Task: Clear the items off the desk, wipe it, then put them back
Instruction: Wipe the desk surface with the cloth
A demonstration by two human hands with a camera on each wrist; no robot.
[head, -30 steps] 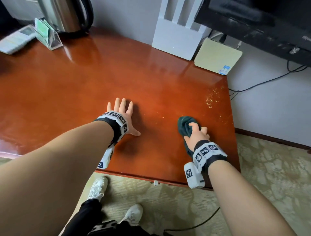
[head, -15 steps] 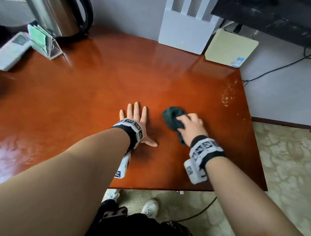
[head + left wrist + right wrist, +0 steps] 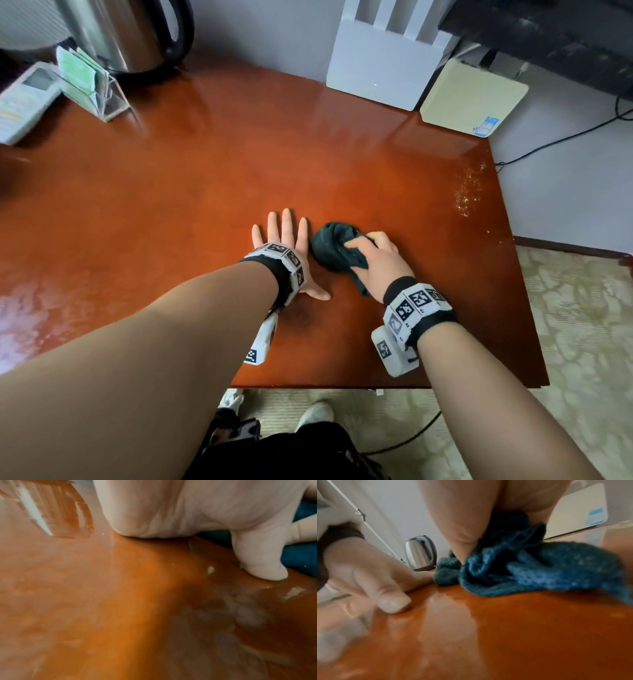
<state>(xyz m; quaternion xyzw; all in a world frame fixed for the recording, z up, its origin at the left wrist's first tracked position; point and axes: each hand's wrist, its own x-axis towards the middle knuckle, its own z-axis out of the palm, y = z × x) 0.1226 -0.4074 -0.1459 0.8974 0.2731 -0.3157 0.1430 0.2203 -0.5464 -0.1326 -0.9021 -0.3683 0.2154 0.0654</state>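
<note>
On the glossy red-brown desk (image 3: 205,192) my left hand (image 3: 286,236) lies flat, fingers straight, palm pressing the wood; the left wrist view shows its thumb (image 3: 262,563) on the surface. Just to its right, my right hand (image 3: 371,255) grips a bunched dark teal cloth (image 3: 332,246) and holds it down on the desk. In the right wrist view the cloth (image 3: 530,566) is crumpled under my palm, almost touching the left hand (image 3: 376,577). A patch of yellowish crumbs (image 3: 469,192) lies near the desk's right edge.
At the back left stand a steel kettle (image 3: 130,31), a clear card holder (image 3: 89,85) and a white remote (image 3: 24,99). A white router (image 3: 383,61) and a cream box (image 3: 472,96) sit at the back right, with a black screen (image 3: 548,34) and cables beyond.
My right hand has slid the cloth leftward across the desk, from near the right side to right beside my left hand. The left hand has stayed flat.
</note>
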